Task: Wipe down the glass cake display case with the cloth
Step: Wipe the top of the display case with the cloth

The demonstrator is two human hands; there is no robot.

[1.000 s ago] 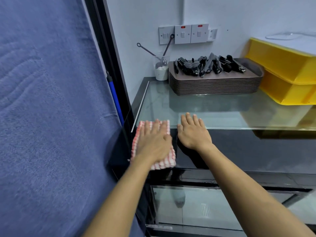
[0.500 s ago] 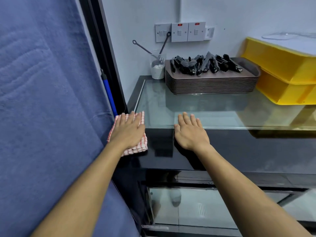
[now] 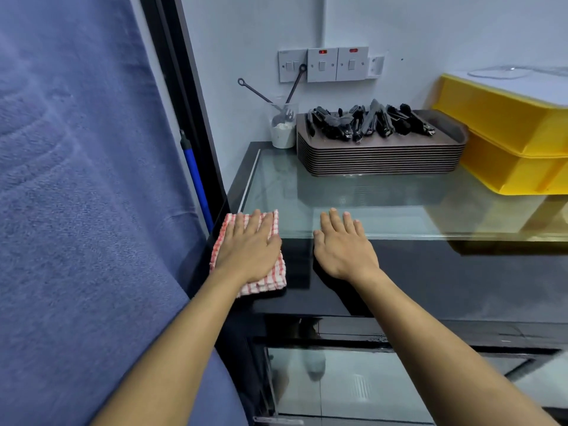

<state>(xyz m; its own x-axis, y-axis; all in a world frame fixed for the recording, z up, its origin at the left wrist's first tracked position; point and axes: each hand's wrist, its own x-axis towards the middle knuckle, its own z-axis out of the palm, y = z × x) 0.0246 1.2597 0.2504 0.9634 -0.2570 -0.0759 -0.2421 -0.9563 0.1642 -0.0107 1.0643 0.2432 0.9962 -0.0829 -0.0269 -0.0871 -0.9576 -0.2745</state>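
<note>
Hands (image 3: 295, 250) before trays (image 3: 381, 158), perhaps tongs (image 3: 368, 121).

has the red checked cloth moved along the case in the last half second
Yes. The cloth under the left hand slid right, away from the blue handle, toward the resting right hand.

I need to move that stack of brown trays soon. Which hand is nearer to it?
Right. The right hand lies flat just before the stack of brown trays; the left hand is farther left.
</note>
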